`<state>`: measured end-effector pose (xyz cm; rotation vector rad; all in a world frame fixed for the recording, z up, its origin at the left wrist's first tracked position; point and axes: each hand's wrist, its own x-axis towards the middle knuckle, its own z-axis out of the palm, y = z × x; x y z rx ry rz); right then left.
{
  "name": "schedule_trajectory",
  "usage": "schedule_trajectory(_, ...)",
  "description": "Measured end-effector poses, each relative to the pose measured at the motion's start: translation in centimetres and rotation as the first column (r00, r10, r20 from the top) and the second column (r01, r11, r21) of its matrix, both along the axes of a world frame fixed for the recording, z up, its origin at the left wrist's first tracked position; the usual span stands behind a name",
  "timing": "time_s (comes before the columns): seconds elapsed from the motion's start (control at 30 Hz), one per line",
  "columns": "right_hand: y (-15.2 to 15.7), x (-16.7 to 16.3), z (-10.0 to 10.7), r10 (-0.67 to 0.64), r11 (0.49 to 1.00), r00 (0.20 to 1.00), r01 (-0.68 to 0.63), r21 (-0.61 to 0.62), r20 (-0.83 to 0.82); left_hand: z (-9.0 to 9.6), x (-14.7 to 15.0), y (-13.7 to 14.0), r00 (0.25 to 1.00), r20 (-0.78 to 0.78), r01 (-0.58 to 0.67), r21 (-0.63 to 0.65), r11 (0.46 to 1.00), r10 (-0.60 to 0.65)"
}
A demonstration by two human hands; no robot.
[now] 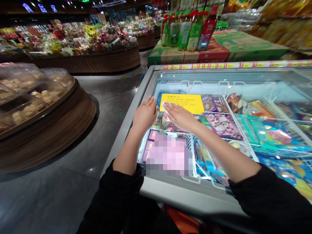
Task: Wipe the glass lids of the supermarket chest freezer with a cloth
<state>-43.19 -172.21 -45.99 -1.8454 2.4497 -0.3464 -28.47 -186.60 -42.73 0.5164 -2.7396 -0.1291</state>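
Note:
My right hand [179, 116] presses a folded white cloth [165, 106] against the glass lid of a chest freezer [148, 79]. The cloth is mostly covered by my fingers. Beside and partly under that hand is a yellow notice [187, 99] with dark printed text. My left hand [145, 112] rests with fingers stretched out on the left side of the freezer, near its grey frame, and holds nothing. Below the glass are frozen packs in white wire baskets, among them a purple bag [223, 126] and pink boxes [152, 136].
Bottles [186, 31] stand on green and red cartons [207, 52] behind the freezer. To the left, past a grey floor [97, 143], is a rounded wood-sided display [53, 136] with pale packaged goods. Another display [97, 60] with colourful packets curves farther back.

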Motion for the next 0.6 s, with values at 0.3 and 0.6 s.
schedule_trajectory(0.3, 2.4, 1.3, 0.2, 0.126, 0.992, 0.992, -0.125, -0.008, 0.030, 0.4, 0.2, 0.4, 1.000, 0.016, 0.020, 0.021, 1.000, -0.021)
schedule_trajectory(0.6, -2.3, 0.8, 0.1, -0.020, 1.000, 1.000, 0.020, -0.002, -0.007, 0.5, 0.2, 0.7, 0.999, 0.024, 0.037, 0.016, 0.999, -0.037)
